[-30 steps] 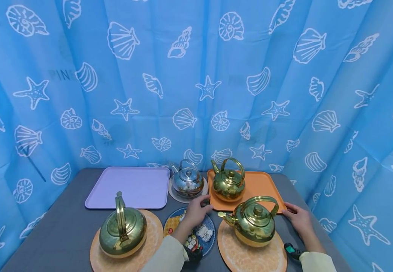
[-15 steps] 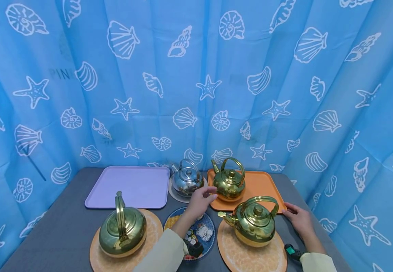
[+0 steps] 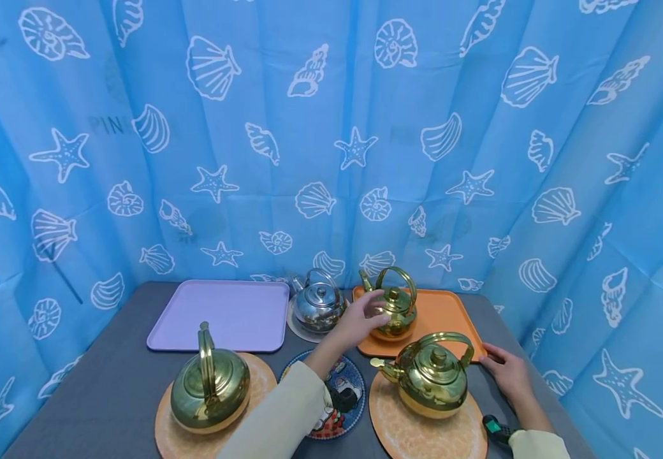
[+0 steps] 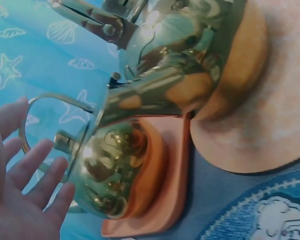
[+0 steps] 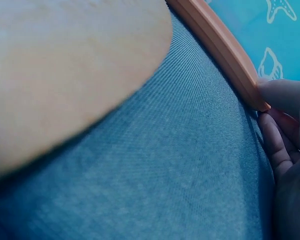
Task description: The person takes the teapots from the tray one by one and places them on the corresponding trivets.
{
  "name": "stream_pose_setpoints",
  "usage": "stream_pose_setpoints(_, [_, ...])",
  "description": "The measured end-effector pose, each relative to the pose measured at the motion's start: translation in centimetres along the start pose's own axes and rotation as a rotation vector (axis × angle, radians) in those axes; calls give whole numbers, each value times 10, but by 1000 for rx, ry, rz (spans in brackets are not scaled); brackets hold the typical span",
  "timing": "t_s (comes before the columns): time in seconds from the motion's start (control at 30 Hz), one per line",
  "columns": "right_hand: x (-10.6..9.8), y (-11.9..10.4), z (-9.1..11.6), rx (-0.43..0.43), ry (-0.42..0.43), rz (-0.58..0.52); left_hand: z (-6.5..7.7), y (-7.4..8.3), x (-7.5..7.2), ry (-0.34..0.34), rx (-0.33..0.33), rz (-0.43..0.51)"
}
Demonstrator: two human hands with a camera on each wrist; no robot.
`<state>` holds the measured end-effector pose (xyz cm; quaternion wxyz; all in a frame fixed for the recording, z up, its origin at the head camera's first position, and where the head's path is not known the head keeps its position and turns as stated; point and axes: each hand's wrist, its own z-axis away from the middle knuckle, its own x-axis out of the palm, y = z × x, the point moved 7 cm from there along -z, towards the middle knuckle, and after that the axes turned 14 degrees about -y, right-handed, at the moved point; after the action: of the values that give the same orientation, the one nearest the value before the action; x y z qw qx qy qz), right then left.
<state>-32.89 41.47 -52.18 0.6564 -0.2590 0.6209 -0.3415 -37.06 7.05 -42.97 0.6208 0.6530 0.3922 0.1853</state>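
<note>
My left hand reaches to the gold kettle standing on the orange tray. In the left wrist view its fingers are spread and relaxed, close beside that kettle's lid knob and hoop handle, with nothing gripped. My right hand pinches the tray's near right corner. The right wrist view shows the thumb on the rim and the other fingers at its lower side. Between the hands, a second gold kettle stands on a round tan mat, its spout pointing left.
A silver kettle sits on a small round mat behind my left forearm. Farther left lie a lilac tray and another gold kettle on a tan mat. A blue patterned round mat lies partly under my forearm. A shell-print curtain hangs behind.
My left hand has moved from the orange tray's near left edge up and right to the gold kettle on it. The right hand stays at the tray's corner.
</note>
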Motion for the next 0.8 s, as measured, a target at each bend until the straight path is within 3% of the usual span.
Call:
stream_pose_setpoints(0.43, [-1,2,0,2,-17,-23,-24,13,15,-110,-21,-5])
stream_pose_setpoints(0.8, [0,2,0,-1,-2,10,-36,9,24,-120,-11,243])
